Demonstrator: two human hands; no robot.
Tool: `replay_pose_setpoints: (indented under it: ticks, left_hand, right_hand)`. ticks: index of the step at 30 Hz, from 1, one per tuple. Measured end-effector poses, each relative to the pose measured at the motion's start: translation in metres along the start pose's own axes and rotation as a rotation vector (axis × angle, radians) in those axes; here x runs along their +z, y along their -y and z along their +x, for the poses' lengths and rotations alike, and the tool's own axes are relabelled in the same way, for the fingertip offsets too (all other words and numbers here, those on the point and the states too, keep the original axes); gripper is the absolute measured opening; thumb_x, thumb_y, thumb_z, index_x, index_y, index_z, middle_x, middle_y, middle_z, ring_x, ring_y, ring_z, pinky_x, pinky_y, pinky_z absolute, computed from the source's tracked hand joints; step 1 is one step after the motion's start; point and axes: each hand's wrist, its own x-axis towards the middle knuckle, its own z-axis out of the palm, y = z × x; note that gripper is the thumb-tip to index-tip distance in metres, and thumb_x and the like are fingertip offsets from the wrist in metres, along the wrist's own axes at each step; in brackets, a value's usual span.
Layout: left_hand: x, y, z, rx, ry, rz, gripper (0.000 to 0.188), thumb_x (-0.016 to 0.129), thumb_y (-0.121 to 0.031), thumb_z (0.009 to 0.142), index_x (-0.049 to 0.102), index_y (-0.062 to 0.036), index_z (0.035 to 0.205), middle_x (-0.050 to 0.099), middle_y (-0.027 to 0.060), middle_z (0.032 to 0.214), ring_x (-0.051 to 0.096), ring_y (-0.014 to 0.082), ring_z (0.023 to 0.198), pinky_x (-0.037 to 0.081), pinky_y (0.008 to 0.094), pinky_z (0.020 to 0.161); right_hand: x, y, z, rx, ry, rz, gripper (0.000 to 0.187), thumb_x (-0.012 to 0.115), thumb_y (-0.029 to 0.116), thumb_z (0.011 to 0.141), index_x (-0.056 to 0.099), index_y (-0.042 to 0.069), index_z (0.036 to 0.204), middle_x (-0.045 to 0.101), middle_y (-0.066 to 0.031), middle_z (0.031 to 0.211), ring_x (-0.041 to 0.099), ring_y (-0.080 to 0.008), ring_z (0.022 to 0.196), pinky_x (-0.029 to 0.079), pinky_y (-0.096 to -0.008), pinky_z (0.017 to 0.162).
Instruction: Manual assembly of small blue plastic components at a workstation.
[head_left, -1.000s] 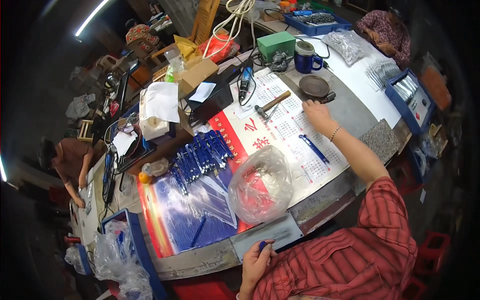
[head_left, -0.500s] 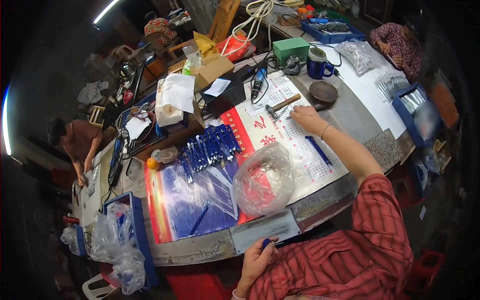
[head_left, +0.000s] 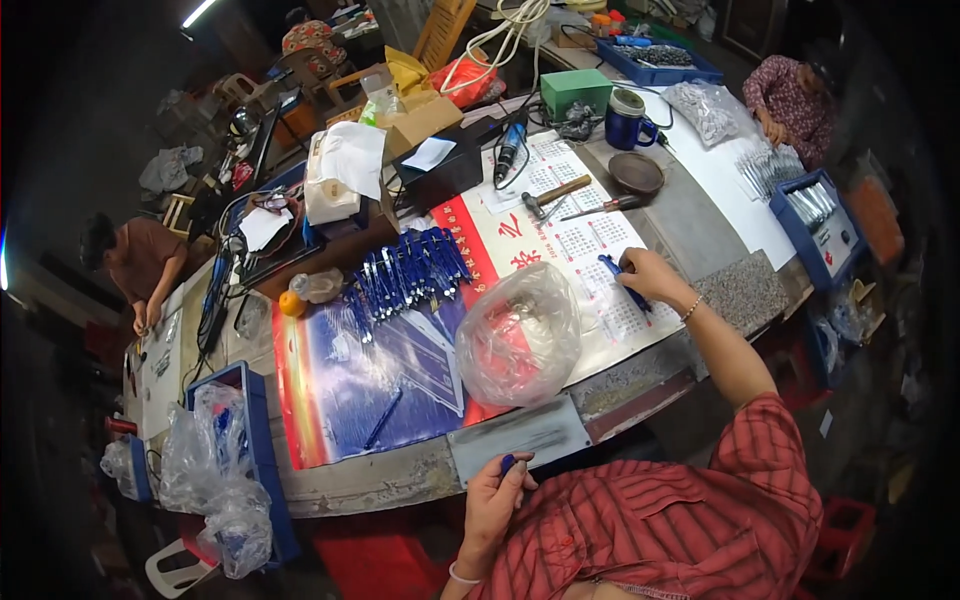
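Observation:
My right hand (head_left: pixel 654 276) reaches across the calendar sheet, its fingertips closed on a slim blue pen-like piece (head_left: pixel 636 297). Low in front of my body, my left hand (head_left: pixel 494 502) is closed around a small blue piece (head_left: pixel 508 463); most of that piece is hidden by the fingers. Just beyond my right hand lie a screwdriver-like tool (head_left: pixel 610 206) with a dark handle and a hammer (head_left: pixel 556 196). Between the hands sits a clear plastic bag (head_left: pixel 518 335). A heap of slim blue pieces (head_left: pixel 410 280) rests to the left, and a single one (head_left: pixel 383 418) lies nearer.
At the table's front edge is a grey metal plate (head_left: pixel 520 440). A round dark dish (head_left: pixel 636 173), a blue mug (head_left: pixel 626 120) and a green box (head_left: pixel 576 93) stand farther back. Blue bins flank the table (head_left: pixel 262 450). Two people work at the sides (head_left: pixel 795 105).
My right hand has come back from beside the hammer to the slim blue pieces, uncovering the screwdriver-like tool. My left hand still holds its small blue piece. The whole view has shifted slightly.

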Motion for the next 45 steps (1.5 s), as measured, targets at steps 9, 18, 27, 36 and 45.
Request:
replay_pose_setpoints:
  ticks: [9, 18, 27, 36, 45]
  left_hand:
    - [0.005, 0.013, -0.013, 0.028, 0.016, 0.062, 0.023, 0.051, -0.016, 0.094, 0.059, 0.001, 0.107, 0.06, 0.003, 0.073, 0.043, 0.0027, 0.052, 0.034, 0.0159, 0.049]
    - [-0.005, 0.013, -0.018, 0.027, -0.083, 0.06, 0.024, 0.052, -0.016, 0.093, 0.058, 0.0015, 0.107, 0.06, 0.0035, 0.072, 0.043, 0.0028, 0.052, 0.034, 0.0159, 0.049]
    - [-0.009, 0.003, 0.006, -0.028, -0.03, 0.047, 0.023, 0.05, -0.015, 0.094, 0.058, 0.0007, 0.109, 0.06, 0.0022, 0.072, 0.043, 0.0022, 0.054, 0.034, 0.0154, 0.051]
    - [-0.023, 0.006, 0.007, 0.014, -0.058, 0.02, 0.023, 0.049, -0.014, 0.095, 0.058, -0.0002, 0.111, 0.06, 0.0028, 0.074, 0.043, 0.0024, 0.054, 0.034, 0.0158, 0.05]
    - [-0.045, 0.013, -0.004, 0.013, -0.179, -0.008, 0.023, 0.051, -0.016, 0.094, 0.058, -0.0008, 0.111, 0.06, 0.0027, 0.074, 0.043, 0.0028, 0.054, 0.034, 0.0158, 0.05]
  right_hand:
    - [0.008, -0.017, 0.064, -0.18, -0.333, -0.293, 0.028, 0.051, 0.005, 0.079, 0.052, 0.0, 0.107, 0.055, -0.0192, 0.109, 0.058, -0.0332, 0.092, 0.048, -0.041, 0.076]
    - [-0.01, -0.021, 0.1, -0.196, -0.132, -0.688, 0.01, 0.048, 0.004, 0.081, 0.055, 0.003, 0.088, 0.056, -0.0141, 0.095, 0.061, -0.0296, 0.082, 0.05, -0.0392, 0.068]
    - [-0.029, 0.06, 0.106, -0.412, -0.199, -0.327, 0.015, 0.053, 0.014, 0.075, 0.058, 0.001, 0.08, 0.06, -0.0178, 0.08, 0.059, -0.0371, 0.071, 0.047, -0.0461, 0.064]
    - [0.059, 0.15, 0.19, -0.675, -0.09, -0.625, 0.008, 0.061, 0.013, 0.072, 0.065, 0.007, 0.072, 0.065, -0.0137, 0.079, 0.064, -0.0287, 0.075, 0.051, -0.0388, 0.063]
    - [0.116, 0.185, 0.246, -0.769, -0.147, -0.816, 0.012, 0.056, 0.015, 0.079, 0.065, 0.01, 0.086, 0.063, -0.0086, 0.088, 0.065, -0.0212, 0.078, 0.052, -0.0321, 0.057]
